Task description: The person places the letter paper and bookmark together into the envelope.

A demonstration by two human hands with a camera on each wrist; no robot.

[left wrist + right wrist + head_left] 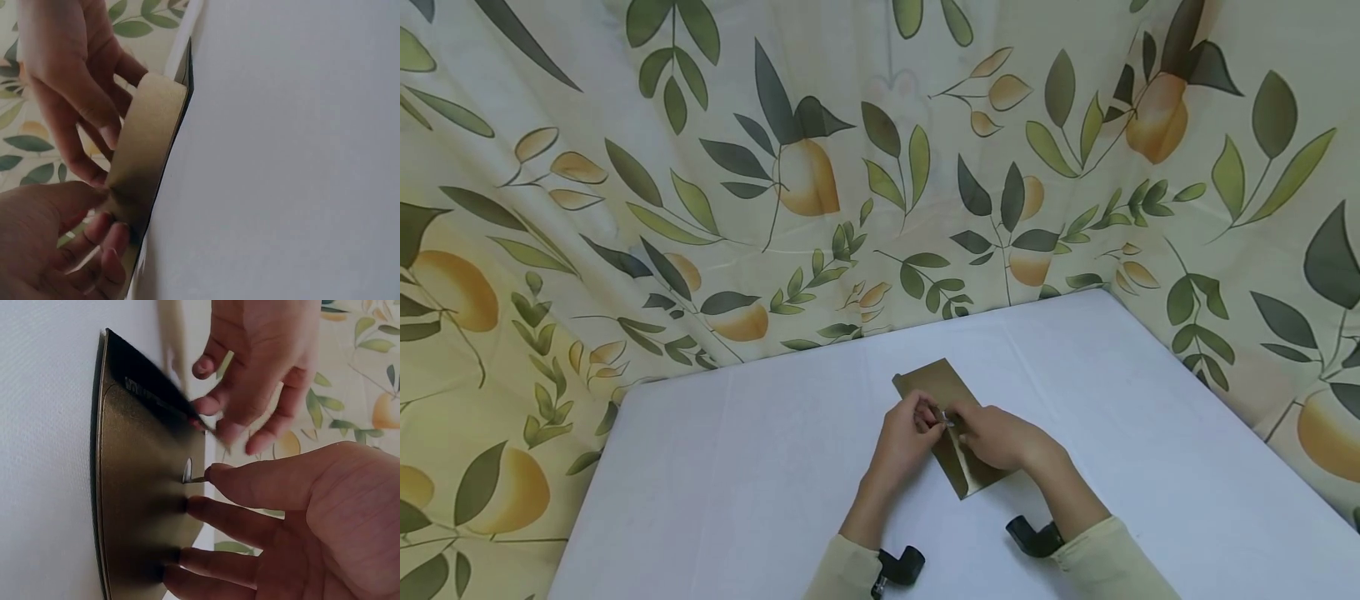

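Observation:
A gold-brown envelope point(936, 379) lies on the white table with its long flap point(147, 119) raised. My left hand point(910, 433) pinches the flap's edge between thumb and fingertips. Under the raised flap, a small silvery piece point(187, 470) stands out from the gold face. My right hand point(1000, 436) pinches at this piece with the tip of its thumb point(262, 481) and index finger. Its other fingers point(219, 565) touch the gold face below. Faint lettering shows on the dark, shaded part of the envelope in the right wrist view; it is too blurred to read.
The table point(760, 467) has a white cover, and its far edge meets a curtain point(820, 250) printed with fruit and leaves. A black wrist device point(904, 567) sits at the left cuff, another black wrist device point(1033, 536) at the right cuff.

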